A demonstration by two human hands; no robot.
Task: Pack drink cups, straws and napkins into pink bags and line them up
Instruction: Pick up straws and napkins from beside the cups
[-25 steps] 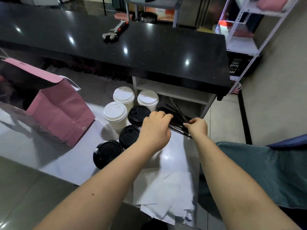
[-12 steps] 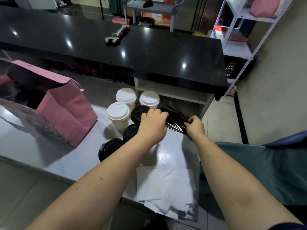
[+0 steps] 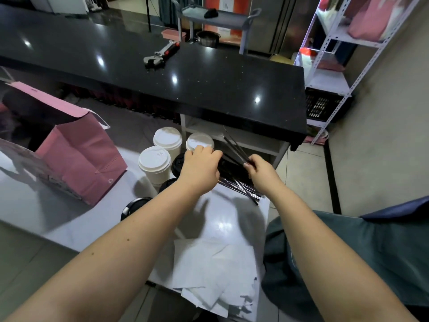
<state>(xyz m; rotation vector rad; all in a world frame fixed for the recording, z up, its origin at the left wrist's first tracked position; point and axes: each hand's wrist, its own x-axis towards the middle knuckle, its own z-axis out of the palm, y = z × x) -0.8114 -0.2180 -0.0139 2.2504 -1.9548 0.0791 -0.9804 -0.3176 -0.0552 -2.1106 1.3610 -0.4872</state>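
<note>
Straws (image 3: 233, 145) pinched in right hand (image 3: 260, 173); left hand (image 3: 199, 166), fingers curled, pins straw pile (image 3: 241, 188). Better pull slowly along their length, so neighbours stay put.

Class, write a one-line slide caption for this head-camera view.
Right hand pinches straws while left hand holds the straw pack, beside cups, napkins and a pink bag.

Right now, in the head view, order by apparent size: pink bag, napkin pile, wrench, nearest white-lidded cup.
1. pink bag
2. napkin pile
3. white-lidded cup and wrench: unsure; wrench longer but thinner, and farther away.
</note>
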